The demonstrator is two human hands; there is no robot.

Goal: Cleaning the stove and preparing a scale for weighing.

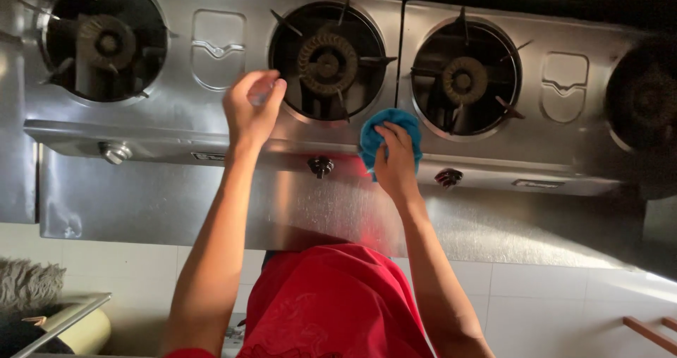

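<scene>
A stainless steel gas stove (211, 118) with several round burners fills the upper part of the view. My right hand (396, 164) presses a blue cloth (386, 129) onto the stove's front edge, between the two middle burners (326, 62) (465, 79). My left hand (248, 115) is raised over the stove top just left of the middle burner. Its fingers are closed round a small clear object (261, 94), too blurred to identify.
Three knobs (114, 151) (321, 165) (448, 177) stick out of the stove's front panel. My red garment (331, 301) is below, over a white tiled floor (550, 294). A grey fluffy thing (28, 284) and a metal tray edge (67, 316) lie at bottom left.
</scene>
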